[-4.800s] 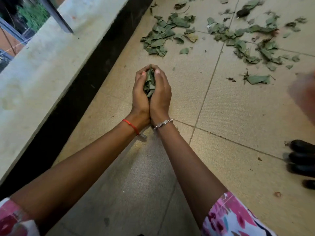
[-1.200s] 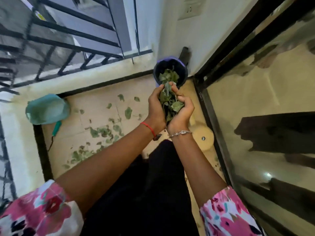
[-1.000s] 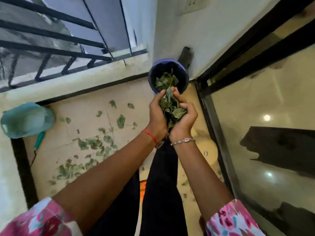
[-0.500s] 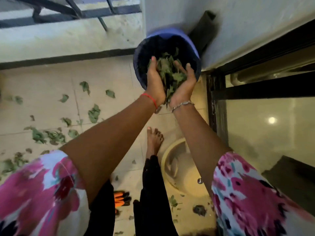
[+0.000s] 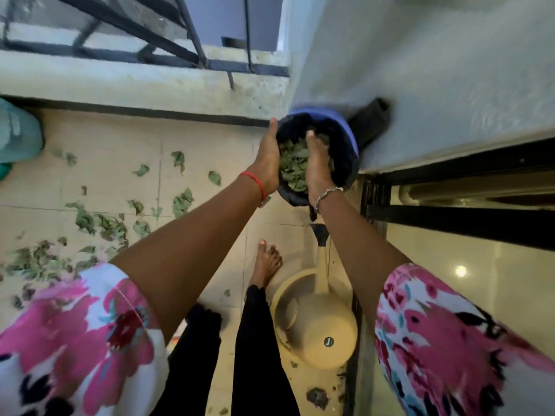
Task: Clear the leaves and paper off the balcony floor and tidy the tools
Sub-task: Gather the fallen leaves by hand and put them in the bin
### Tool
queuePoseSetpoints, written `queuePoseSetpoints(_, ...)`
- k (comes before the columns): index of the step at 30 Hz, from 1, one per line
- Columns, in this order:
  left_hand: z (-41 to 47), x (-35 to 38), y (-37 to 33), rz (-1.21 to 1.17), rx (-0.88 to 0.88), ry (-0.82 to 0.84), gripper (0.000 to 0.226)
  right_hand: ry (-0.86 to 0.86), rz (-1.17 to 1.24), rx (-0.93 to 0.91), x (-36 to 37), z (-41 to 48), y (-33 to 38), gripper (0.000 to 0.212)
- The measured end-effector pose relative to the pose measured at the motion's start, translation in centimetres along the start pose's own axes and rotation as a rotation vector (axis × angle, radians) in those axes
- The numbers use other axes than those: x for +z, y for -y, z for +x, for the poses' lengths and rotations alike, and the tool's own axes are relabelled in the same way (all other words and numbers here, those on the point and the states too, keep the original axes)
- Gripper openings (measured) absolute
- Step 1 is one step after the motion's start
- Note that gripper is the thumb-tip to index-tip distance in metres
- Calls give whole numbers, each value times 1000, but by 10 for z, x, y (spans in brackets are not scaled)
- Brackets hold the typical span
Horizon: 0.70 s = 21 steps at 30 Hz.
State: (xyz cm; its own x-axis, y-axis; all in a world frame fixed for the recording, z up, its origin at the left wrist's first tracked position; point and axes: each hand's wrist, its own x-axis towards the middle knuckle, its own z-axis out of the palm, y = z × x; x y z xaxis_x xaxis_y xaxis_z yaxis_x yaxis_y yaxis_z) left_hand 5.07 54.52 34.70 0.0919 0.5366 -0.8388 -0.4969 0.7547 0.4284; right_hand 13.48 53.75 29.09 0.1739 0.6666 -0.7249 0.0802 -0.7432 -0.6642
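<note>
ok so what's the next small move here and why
Probably part the palms and let the load drop: left hand and right hand press a clump of leaves between them, directly over the open bin. More loose leaves wait on the floor.

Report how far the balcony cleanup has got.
Done: unclear, nothing visibly finished. In hand: the left hand and right hand carry a clump of green leaves between flat palms over the blue bin with black liner. Left: scattered green leaves on the beige tiled floor, dark debris, and the beige plastic watering can on the floor by the door.
</note>
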Motion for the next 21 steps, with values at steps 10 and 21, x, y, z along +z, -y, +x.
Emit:
queuePoseSetpoints(10,-214,-99,-110,1024,533,-322,54,317,-1205,-526,91,-234,160,58)
queuePoseSetpoints(21,-493,-237,-142,1075,775,-835,49,567,-1329,-1095,200,-471,214,55)
